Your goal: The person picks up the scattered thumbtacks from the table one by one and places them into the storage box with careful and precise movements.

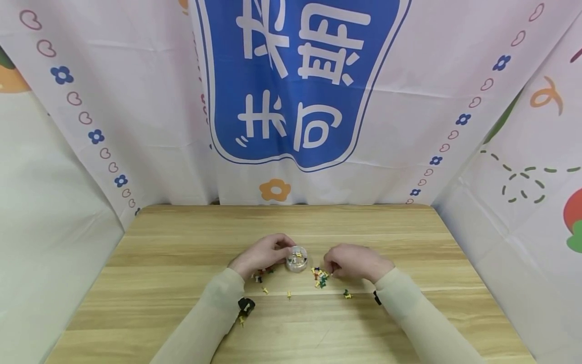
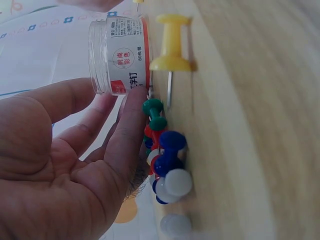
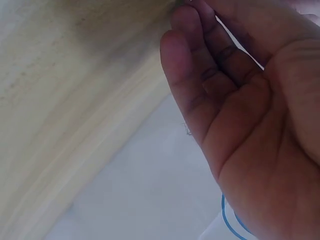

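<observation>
My left hand [image 1: 268, 253] holds a small clear plastic jar [image 1: 297, 263] by its side, thumb and fingers about it. The label [image 2: 128, 55] of the jar shows in the left wrist view, and a few push pins [image 1: 298, 254] lie inside. Beside the left fingers is a cluster of red, green, blue and white push pins [image 2: 172, 150]. To the right of the jar lies a mixed pile of push pins [image 1: 317, 274]. My right hand [image 1: 356, 261] is at this pile with curled fingers. Its fingertips [image 3: 176, 52] draw together at the right wrist view's top edge; whether they pinch a pin is hidden.
Single yellow push pins [image 1: 289, 294] lie loose on the wooden table [image 1: 300, 333], one by the left sleeve. A green and yellow pair of pins [image 1: 347, 294] lies near the right wrist. A printed cloth [image 1: 386, 177] hangs behind the table's far edge.
</observation>
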Tool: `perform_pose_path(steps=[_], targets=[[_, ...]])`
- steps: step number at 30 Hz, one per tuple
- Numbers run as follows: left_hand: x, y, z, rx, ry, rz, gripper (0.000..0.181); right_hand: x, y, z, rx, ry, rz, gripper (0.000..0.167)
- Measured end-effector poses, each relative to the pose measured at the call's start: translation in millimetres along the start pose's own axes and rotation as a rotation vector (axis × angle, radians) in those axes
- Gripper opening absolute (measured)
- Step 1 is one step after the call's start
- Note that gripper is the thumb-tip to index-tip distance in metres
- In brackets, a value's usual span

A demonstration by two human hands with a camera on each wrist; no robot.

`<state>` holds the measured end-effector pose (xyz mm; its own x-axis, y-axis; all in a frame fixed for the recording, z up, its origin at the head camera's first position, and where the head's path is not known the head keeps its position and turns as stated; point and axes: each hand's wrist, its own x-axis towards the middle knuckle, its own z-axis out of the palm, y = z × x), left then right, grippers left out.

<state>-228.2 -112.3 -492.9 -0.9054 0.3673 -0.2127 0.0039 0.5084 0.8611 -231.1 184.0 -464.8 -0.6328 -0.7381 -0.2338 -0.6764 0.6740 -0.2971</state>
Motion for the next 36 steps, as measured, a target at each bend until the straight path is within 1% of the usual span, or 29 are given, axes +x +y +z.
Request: perform_pose_path(steps=[5, 8, 11, 14, 18, 23, 28, 32, 36], targets=[[-0.5, 0.8, -0.3, 0.004, 0.002, -0.002, 0.021, 3.8, 1, 0, -0.001, 0.018, 0.024, 0.021], [-0.3, 0.7, -0.3, 0.008, 0.003, -0.002, 0.022, 6.8, 1, -1, 0.007, 0.042, 0.022, 0.019], [0.1, 0.4, -0.1, 0.013, 0.006, 0.001, 0.022, 9.5, -1, -5, 0.0, 0.073, 0.006, 0.02], [0.3, 0.2, 0.2, 0.016, 0.007, 0.006, 0.022, 12.3, -3, -7, -0.022, 0.111, 0.008, 0.021], [0.4, -0.3, 0.5, 0.013, 0.002, 0.012, 0.022, 16.8, -7, -10, -0.056, 0.161, 0.012, 0.017], [0.7, -0.6, 0.6, 0.014, 0.001, 0.013, 0.022, 22.0, -12, -13, -0.086, 0.214, -0.012, 0.01], [1.4, -1.1, 0.6, 0.023, 0.001, 0.018, 0.022, 25.5, -19, -16, -0.109, 0.283, -0.041, 0.007], [2.0, -2.4, 0.3, 0.025, -0.002, 0.023, 0.022, 28.6, -25, -16, -0.129, 0.335, -0.045, 0.006], [2.7, -3.5, 0.2, 0.023, -0.007, 0.029, 0.023, 31.7, -28, -15, -0.124, 0.366, -0.045, 0.006]])
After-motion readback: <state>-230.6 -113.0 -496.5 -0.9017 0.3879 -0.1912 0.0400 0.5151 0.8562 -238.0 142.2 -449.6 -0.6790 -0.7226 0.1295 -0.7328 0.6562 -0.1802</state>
